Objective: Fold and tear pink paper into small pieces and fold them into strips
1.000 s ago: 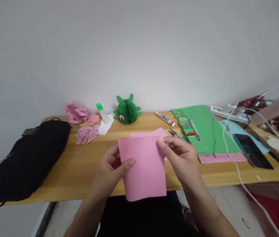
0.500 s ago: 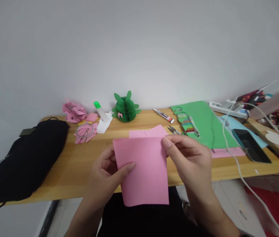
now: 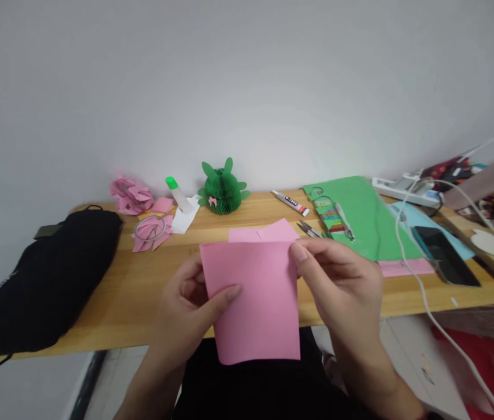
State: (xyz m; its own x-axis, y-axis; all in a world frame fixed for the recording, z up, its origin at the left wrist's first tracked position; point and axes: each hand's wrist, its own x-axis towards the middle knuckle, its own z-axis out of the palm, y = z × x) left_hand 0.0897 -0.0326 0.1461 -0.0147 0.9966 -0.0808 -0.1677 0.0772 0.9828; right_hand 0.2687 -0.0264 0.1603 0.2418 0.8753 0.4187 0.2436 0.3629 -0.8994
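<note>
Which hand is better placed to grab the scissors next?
Probably your right hand: it's nearer the scissors and pinches only the upper right corner of the pink paper, while your left hand grips its left side, thumb across the front.

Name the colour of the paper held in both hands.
The held paper is plain pink, showing best in the head view.

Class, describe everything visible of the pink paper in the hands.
The pink paper is plain, smooth, thin-looking and roughly rectangular, apparently folded, with a rounded bend along its left side. It is held up, hiding part of the table. The left hand grips its left side, thumb on its face; the right hand pinches its upper right corner.
</note>
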